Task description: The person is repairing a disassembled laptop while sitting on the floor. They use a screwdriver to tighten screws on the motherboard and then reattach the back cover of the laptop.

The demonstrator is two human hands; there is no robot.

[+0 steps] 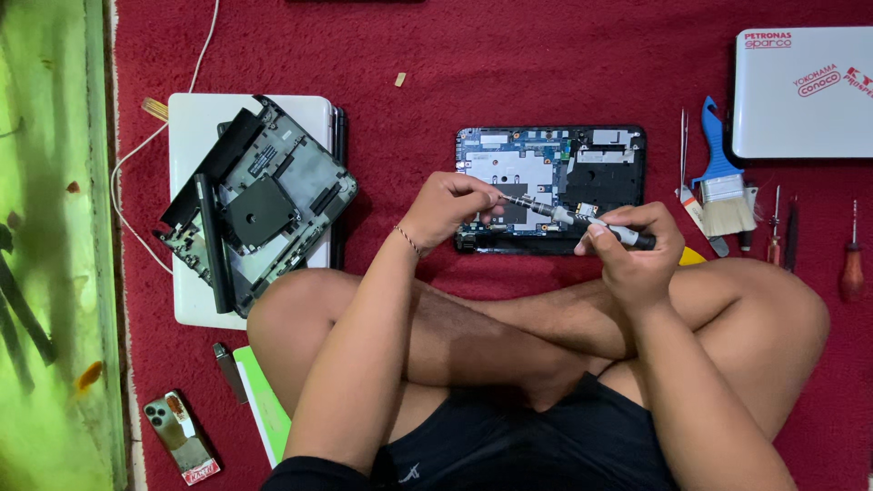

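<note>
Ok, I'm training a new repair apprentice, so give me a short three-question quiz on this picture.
1. True or false: the screwdriver is held with both hands.
2. Which thing lies right of the opened laptop? A) the brush B) the phone C) the removed cover
3. Fill in: the removed cover rests on a closed ______ laptop.

Key:
1. True: the right hand grips the handle, and the left hand pinches the shaft near the tip.
2. A: the blue-handled brush lies on the red carpet to the right.
3. White.
</note>
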